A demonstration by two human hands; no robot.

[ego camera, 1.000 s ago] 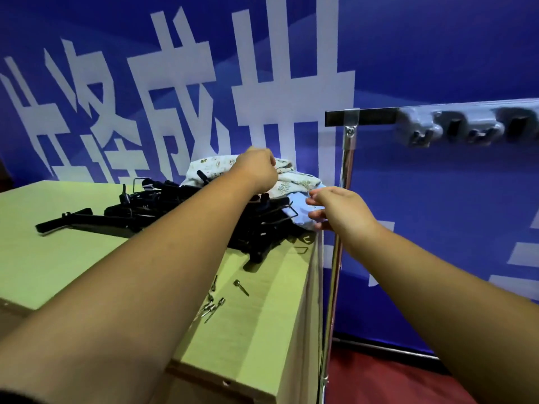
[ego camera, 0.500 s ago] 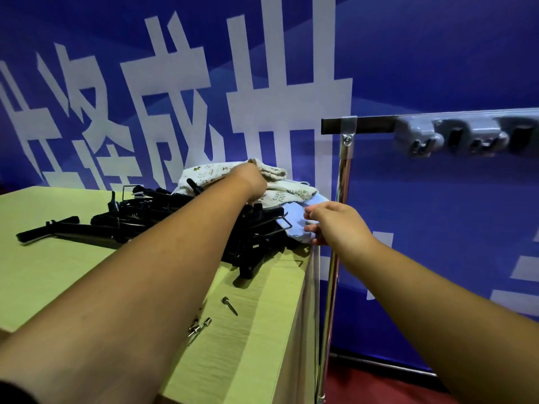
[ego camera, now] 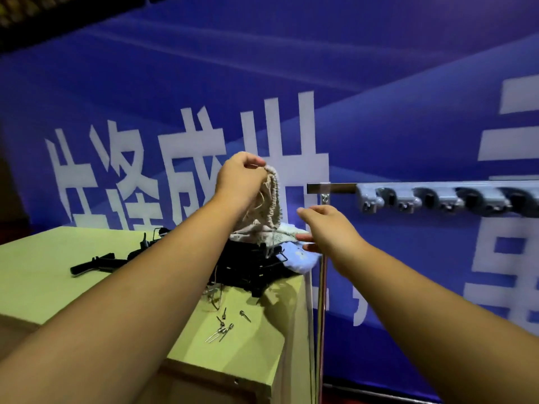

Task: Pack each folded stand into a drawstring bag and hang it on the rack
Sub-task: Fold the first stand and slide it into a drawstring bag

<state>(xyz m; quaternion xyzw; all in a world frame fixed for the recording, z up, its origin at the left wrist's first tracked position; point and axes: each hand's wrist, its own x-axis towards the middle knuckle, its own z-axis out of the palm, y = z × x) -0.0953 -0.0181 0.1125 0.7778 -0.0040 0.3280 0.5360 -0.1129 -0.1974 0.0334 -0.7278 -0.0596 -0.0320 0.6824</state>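
My left hand [ego camera: 240, 177] pinches the gathered mouth of a cream drawstring bag [ego camera: 269, 204] and holds it up above the pile. The bag hangs down, its bottom still touching the other bags. Below it lies a heap of black folded stands [ego camera: 250, 265] on the green table [ego camera: 43, 275]. A light blue bag [ego camera: 300, 258] lies at the table's right corner. My right hand [ego camera: 326, 225] hovers just right of the cream bag, fingers loosely spread, holding nothing. The rack [ego camera: 437, 196] with its grey hooks runs off to the right.
Several small metal pins [ego camera: 223, 325] lie loose on the table near its front right. The rack's chrome pole [ego camera: 320, 316] stands upright against the table's right edge. A blue banner with white characters fills the background.
My left hand has risen from the pile, lifting the cream bag by its mouth. My right hand has let go of the blue bag and lifted slightly. The view has tilted upward.
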